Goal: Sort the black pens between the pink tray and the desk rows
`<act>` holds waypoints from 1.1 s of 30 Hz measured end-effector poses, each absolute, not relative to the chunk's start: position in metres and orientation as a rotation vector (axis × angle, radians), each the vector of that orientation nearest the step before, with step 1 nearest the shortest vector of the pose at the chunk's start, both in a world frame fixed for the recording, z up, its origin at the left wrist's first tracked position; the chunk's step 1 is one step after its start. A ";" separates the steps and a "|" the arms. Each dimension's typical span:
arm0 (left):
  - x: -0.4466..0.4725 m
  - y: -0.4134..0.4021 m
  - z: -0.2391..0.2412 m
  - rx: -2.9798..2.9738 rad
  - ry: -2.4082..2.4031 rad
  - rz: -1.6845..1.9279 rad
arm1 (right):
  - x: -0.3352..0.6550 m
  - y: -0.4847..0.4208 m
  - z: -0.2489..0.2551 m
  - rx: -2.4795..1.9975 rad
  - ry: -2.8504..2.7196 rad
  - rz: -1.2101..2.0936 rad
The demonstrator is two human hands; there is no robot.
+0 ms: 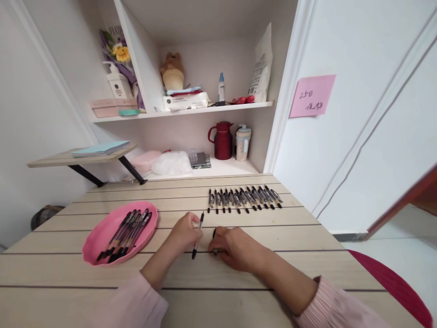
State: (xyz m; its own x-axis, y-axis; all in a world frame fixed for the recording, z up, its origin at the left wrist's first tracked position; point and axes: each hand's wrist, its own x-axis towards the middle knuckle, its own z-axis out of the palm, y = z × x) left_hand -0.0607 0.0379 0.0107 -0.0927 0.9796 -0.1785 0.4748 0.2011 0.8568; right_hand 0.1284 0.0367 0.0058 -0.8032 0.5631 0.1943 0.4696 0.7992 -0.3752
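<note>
My left hand (187,233) is closed on a slim pen (201,221) with black ends, held tilted with its narrow tip pointing away from me. To the right, my right hand (234,246) is closed just above the table, its fingers pinched round a small dark piece (214,233) that looks like a pen cap, mostly hidden by the hand. Beyond both hands lies a row of several pens (252,197), side by side, with clear, clipped pieces among them. Left of my left hand, a pink scalloped dish (97,231) holds a bundle of several pens (128,232).
The slatted wooden table (191,300) meets a white shelf unit at the back. A small raised shelf (58,158) bears blue papers at the left. On the lower shelf stand a red jug (223,142) and a pale cup (242,145). A red seat (389,282) edges the right side.
</note>
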 end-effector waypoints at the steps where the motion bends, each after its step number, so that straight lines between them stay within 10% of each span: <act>1: -0.063 0.040 0.014 1.357 1.662 0.820 | 0.129 0.037 0.005 -0.786 -2.703 0.442; 13: -0.066 0.033 0.013 0.920 1.125 0.858 | 0.123 0.058 -0.001 -0.831 -1.550 1.493; 33: -0.057 0.031 0.013 1.193 1.284 0.799 | 0.139 0.074 0.002 -0.928 -1.470 1.284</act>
State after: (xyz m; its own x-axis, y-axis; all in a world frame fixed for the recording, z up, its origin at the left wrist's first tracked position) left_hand -0.0566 0.0310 0.0129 0.1687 0.9455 -0.2785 0.1677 0.2509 0.9534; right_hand 0.1388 0.0738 0.0017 -0.2700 0.9480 0.1682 -0.0388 0.1638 -0.9857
